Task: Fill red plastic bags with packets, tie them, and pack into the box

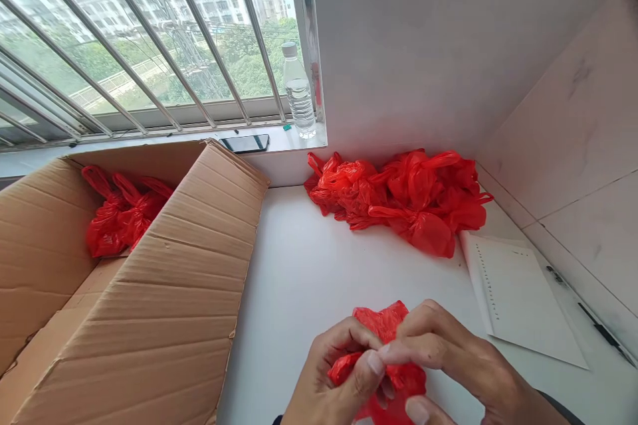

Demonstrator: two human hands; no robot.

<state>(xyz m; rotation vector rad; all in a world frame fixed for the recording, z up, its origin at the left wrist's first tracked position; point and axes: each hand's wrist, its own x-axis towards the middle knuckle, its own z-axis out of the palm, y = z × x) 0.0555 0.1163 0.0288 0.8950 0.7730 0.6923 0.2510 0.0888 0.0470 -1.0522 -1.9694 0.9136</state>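
Observation:
A red plastic bag (381, 325), crumpled and thin, is between my hands over the white table, near the bottom of the view. My left hand (343, 372) is closed, its thumb and fingers pinching a gathered part of the bag. From the right, my right hand (453, 358) reaches over it with the index fingertip against the bag beside the left thumb. The right thumb stands apart from that finger, lower down. Part of the bag hangs below the hands, and what is inside it is hidden.
Several red bags (413, 196) lie heaped against the wall. An open cardboard box (189, 279) at the left holds more red bags (129, 212). A notebook (523, 299) and a pen (605, 332) lie at the right. On the sill are a water bottle (300, 96) and a phone (244, 143).

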